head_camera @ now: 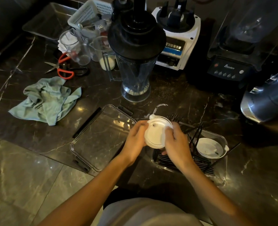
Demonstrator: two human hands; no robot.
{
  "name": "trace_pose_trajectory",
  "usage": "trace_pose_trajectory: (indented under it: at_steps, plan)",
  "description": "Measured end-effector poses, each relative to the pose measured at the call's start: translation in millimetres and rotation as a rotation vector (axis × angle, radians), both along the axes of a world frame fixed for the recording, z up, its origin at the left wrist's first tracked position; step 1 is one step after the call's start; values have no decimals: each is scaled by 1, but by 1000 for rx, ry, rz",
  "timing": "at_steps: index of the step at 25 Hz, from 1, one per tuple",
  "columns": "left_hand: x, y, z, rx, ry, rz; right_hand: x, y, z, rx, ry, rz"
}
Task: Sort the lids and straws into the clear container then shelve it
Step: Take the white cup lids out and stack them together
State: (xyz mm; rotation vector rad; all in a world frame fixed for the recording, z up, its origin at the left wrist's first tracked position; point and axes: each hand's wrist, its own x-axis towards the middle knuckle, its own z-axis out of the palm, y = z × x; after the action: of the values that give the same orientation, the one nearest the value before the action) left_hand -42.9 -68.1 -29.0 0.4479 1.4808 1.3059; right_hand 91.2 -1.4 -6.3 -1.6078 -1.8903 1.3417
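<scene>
- Head view: both hands meet over the dark table (pixel 167 98), clamped on a stack of white lids (pixel 155 133). The left hand (pixel 135 139) cups the stack's left edge; the right hand (pixel 178 142) pinches its right rim with the thumb on top.
- The stack hangs above the gap between the clear container (pixel 223 162) on the right and its flat clear cover (pixel 100 137), which lies on the table to the left.
- Inside the container, black straws (pixel 184 162) lie along the bottom, some leaning out over the far wall, and one more white lid (pixel 210 148) rests at the far right end.
- The lids look thin and light, stiff at the rim but likely to flex or slide apart; holding them by opposite edges seems the safest way.
- The straws are slim and light and would probably roll or scatter, so gathering them in a bundle seems best.
- A blender jug (pixel 135 66) stands just behind; a rag (pixel 47 100) lies well to the left.
</scene>
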Motion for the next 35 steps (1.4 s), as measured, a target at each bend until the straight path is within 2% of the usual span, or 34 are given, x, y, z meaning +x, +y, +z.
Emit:
trace_pose_trajectory:
  at_steps: [11, 13, 18, 22, 27, 28, 31, 33, 35]
  plan:
    - [-8, -12, -5, 80, 169, 58, -28, -17, -13, 91, -9, -14]
    - [-14, -14, -9, 83, 179, 75, -31, -17, -13, 40, 1, 32]
    - [-33, -24, -10, 94, 172, 130, -39, -6, -9, -253, 126, 80]
    - [-63, -35, -9, 27, 171, 110, -53, 9, -11, -220, 81, 205]
    - [-107, -47, -20, 15, 458, 60, -90, 15, -18, -106, -12, 291]
    - [-114, -48, -21, 35, 555, 42, -97, 15, -19, -157, -26, 276]
    - [-132, -49, -31, 89, 808, 37, -116, 19, -19, -528, 105, 151]
    - [-140, -49, -42, 93, 836, 47, -126, 23, -21, -641, 156, 100]
    - [-143, -51, -52, 78, 819, 18, -136, 25, -25, -628, 127, 136]
